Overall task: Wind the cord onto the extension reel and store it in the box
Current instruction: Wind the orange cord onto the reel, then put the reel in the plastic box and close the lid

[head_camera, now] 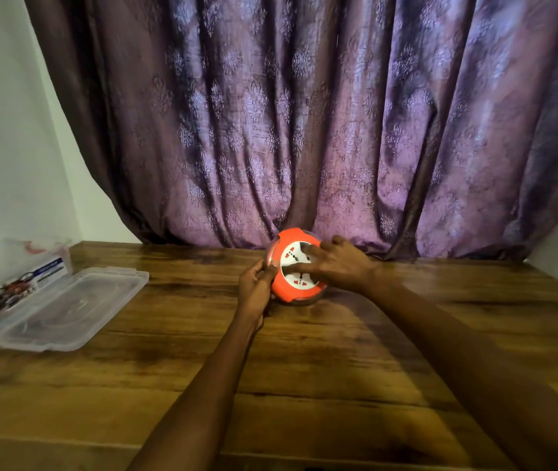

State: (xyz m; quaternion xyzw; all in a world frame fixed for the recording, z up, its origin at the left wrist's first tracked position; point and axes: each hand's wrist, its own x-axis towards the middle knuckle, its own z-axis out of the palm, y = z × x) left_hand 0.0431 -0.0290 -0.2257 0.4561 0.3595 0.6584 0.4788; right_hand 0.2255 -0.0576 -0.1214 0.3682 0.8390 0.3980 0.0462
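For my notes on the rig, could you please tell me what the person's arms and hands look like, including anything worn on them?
Both arms are bare from the bottom edge of the view up to the wrists: no sleeves show. The left hand and the right hand wear no gloves, and no watch, ring or bracelet is visible. No cables or markings show on them.
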